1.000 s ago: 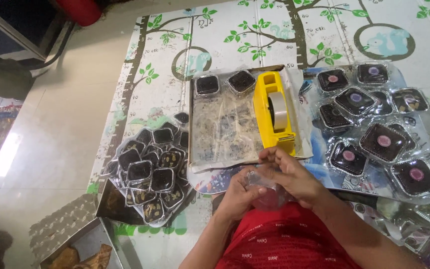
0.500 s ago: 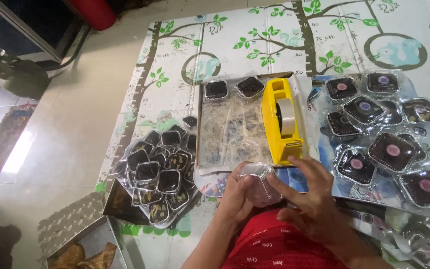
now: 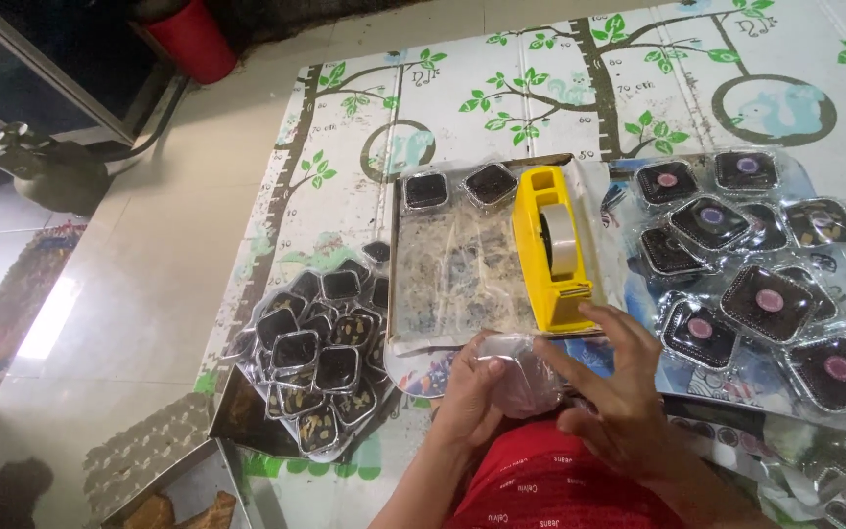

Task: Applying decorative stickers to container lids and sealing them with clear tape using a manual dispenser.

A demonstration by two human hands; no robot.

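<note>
— What packaging is there?

— A clear plastic container (image 3: 519, 377) sits between the left hand (image 3: 472, 392) and the right hand (image 3: 611, 397), both sets of fingers wrapped on it. To the left lies a heap of small square clear boxes (image 3: 313, 343) with dark contents, some speckled yellow.

— And on the right?

— Bigger square lidded boxes (image 3: 766, 299), spread on a shiny plastic sheet, each with a round sticker (image 3: 768, 299) in pink or purple on its lid.

— Any more?

— Two small dark-filled boxes (image 3: 457, 188) stand side by side at the far edge of the metal tray (image 3: 462, 284).
</note>
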